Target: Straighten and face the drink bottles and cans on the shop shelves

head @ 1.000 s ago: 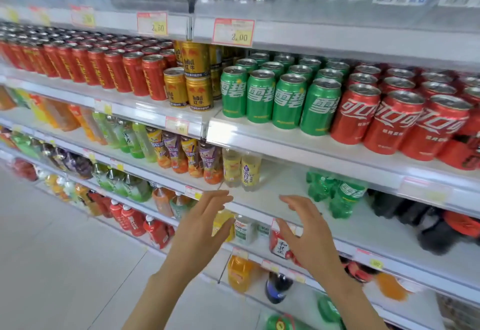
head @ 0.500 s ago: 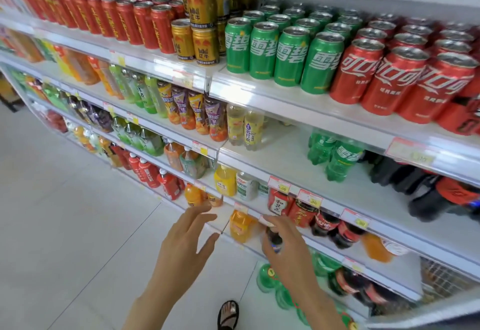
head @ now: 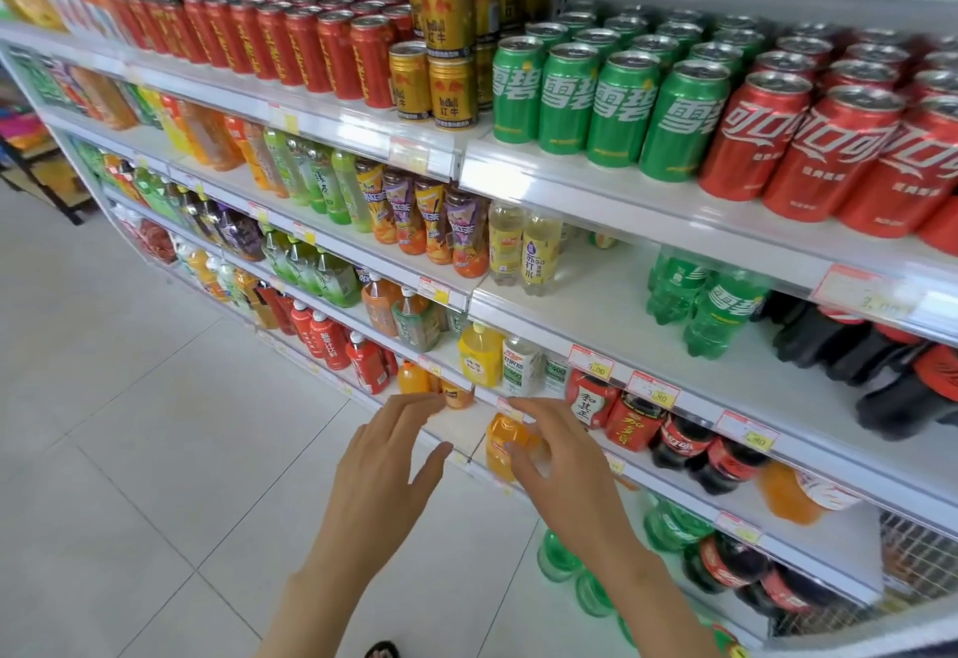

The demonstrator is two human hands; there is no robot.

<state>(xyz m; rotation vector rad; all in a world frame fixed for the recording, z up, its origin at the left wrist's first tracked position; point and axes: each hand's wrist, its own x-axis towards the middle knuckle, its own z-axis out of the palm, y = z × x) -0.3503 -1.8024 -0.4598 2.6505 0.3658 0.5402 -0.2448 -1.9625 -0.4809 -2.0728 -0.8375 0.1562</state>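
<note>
The left hand [head: 394, 455] is held open and empty beside a squat orange plastic juice bottle [head: 500, 455] on a low white shelf [head: 459, 429]. The right hand [head: 565, 465] is curved over the bottle, but whether it is gripped cannot be told.

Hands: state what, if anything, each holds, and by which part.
The left hand holds nothing. The right hand is curled over the top of the orange bottle; whether it grips cannot be told.
</note>
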